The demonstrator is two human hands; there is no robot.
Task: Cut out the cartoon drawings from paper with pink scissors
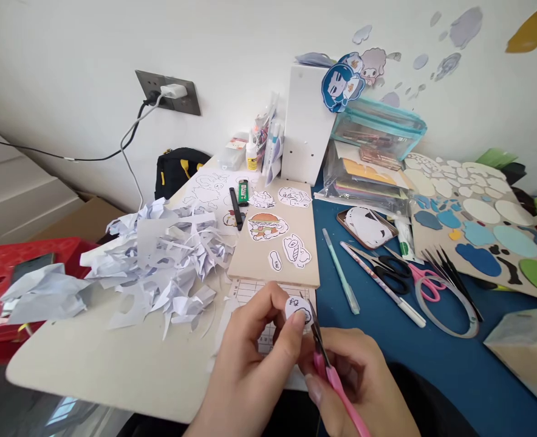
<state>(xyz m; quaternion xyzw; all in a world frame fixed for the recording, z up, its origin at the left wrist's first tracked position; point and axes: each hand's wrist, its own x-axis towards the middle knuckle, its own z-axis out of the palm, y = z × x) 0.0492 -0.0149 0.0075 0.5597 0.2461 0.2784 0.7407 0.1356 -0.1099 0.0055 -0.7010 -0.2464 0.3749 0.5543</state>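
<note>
My left hand [254, 358] pinches a small white paper cutout [297, 310] with a black drawing on it, thumb and fingers closed round its edge. My right hand [359, 382] grips small pink-handled scissors [330, 370], whose blades meet the right edge of the cutout. Both hands hover at the front of the table, above a gridded sheet [250, 291]. Just beyond lies a tan board [305, 270] carrying several finished cutouts, among them a burger picture [266, 226].
A heap of white paper scraps [159, 261] lies left. On the blue mat [432, 364] right are a pale green pen [341, 273], black-and-pink scissors [400, 270], a tape ring [446, 309] and a board of coloured shapes [482, 243]. A white box [305, 121] stands at the back.
</note>
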